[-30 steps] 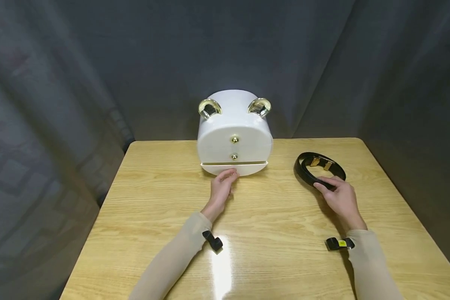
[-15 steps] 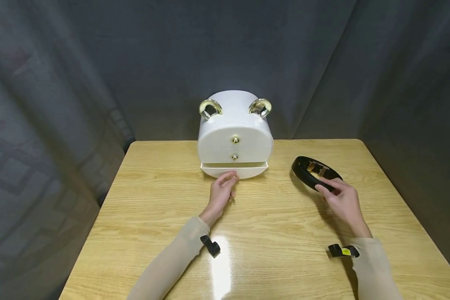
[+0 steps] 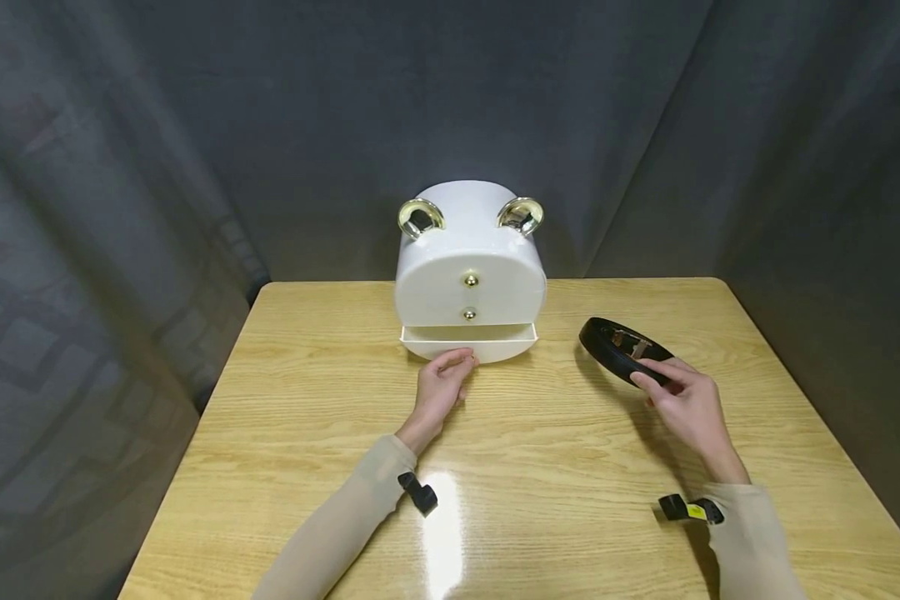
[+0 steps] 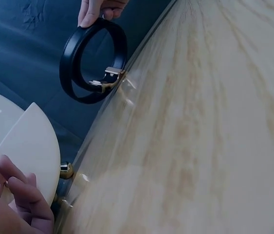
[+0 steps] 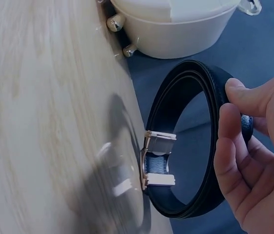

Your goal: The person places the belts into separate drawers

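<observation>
A white rounded box (image 3: 471,225) with gold ear-like rings has its bottom drawer (image 3: 498,350) partly out at the front. My left hand (image 3: 438,387) pinches the small knob of that drawer, which the fingertips mostly hide. Over on the right, my right hand (image 3: 690,410) grips a coiled black belt (image 3: 606,350) by its near side, thumb on one face and fingers on the other. The right wrist view shows the belt's metal buckle (image 5: 158,158) at the side of the coil away from the hand. The coil is tilted, and its far edge seems raised off the table.
Two gold knobs, an upper (image 3: 471,280) and a lower (image 3: 469,315), sit on the box front above the drawer. The box stands near the back edge of the wooden table (image 3: 555,467). Grey curtains (image 3: 330,142) hang behind and at both sides.
The bottom drawer has come further out toward me with my left hand on its knob. My right hand has tilted the belt coil and drawn it slightly toward me.
</observation>
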A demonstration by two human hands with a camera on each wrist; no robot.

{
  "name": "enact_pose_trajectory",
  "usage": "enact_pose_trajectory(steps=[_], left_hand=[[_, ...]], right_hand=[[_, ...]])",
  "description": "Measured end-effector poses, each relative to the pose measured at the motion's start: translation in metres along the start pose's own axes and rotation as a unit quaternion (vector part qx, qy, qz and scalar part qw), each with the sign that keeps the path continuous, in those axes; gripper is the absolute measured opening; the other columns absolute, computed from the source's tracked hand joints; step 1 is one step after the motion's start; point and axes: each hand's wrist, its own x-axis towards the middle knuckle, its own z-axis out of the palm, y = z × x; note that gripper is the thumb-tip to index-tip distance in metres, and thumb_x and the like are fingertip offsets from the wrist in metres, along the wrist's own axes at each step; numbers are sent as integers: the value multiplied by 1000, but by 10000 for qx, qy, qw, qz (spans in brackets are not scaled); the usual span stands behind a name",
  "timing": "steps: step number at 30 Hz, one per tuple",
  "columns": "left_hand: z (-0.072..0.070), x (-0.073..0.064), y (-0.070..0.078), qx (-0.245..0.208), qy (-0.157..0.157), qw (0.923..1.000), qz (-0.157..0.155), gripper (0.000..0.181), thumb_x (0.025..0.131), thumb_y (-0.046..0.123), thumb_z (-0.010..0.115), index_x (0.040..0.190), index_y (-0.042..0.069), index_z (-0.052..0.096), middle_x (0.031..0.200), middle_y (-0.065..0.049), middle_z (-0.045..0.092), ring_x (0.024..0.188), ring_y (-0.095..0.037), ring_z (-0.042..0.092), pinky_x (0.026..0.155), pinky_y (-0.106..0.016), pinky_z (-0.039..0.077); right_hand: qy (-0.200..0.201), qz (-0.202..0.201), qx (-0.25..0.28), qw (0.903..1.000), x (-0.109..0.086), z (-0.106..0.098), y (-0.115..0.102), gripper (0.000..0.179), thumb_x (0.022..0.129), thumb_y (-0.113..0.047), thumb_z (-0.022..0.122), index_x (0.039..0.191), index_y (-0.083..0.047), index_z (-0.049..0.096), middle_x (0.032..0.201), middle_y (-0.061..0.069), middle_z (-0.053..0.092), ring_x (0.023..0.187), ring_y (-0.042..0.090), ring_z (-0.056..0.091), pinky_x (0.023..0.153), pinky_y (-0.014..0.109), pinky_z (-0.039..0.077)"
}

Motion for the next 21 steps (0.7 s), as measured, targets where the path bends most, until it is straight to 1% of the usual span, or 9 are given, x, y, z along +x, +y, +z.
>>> enact_pose_trajectory(steps=[4, 9, 15, 18, 21], left_hand=[[-1, -1, 0, 90, 4, 9999, 54, 28, 101, 13, 72, 127, 5, 75, 117, -16, 81, 47, -5, 49, 43, -14, 37], [-2, -3, 0, 127, -87, 9998, 110, 27, 101, 12, 72, 127, 5, 75, 118, -16, 80, 48, -5, 49, 43, -14, 38], [-2, -4, 0, 144, -162, 9997, 116, 26, 100, 11, 72, 125, 4, 76, 118, -18, 80, 47, -2, 46, 42, -14, 35], [-2, -5, -1, 158, -141, 9997, 72, 26, 99, 13, 75, 124, 4, 77, 116, -19, 80, 44, 0, 42, 41, -15, 32], [-2, -8, 0, 188, -117, 9998, 17, 27, 98, 15, 77, 123, 4, 77, 115, -21, 80, 42, 0, 38, 41, -16, 30]], right_hand=[[0, -47, 29, 10000, -2, -1, -3, 29, 98, -18, 79, 120, 0, 79, 90, -26, 62, 60, 8, 63, 54, 18, 44], [5, -134, 78, 9999, -5, -4, -9, 28, 97, -14, 79, 120, 2, 78, 91, -28, 62, 61, 14, 65, 54, 18, 45], [30, -310, 152, 9994, -7, -7, -19, 26, 95, -9, 80, 119, 2, 78, 93, -27, 63, 59, 9, 64, 52, 17, 45], [14, -369, 206, 9991, -8, -8, -25, 26, 95, -7, 80, 119, 2, 78, 94, -27, 63, 60, 6, 64, 52, 17, 45], [-16, -425, 242, 9988, -9, -9, -28, 26, 94, -5, 80, 119, 2, 78, 95, -27, 63, 61, 7, 65, 52, 17, 47]])
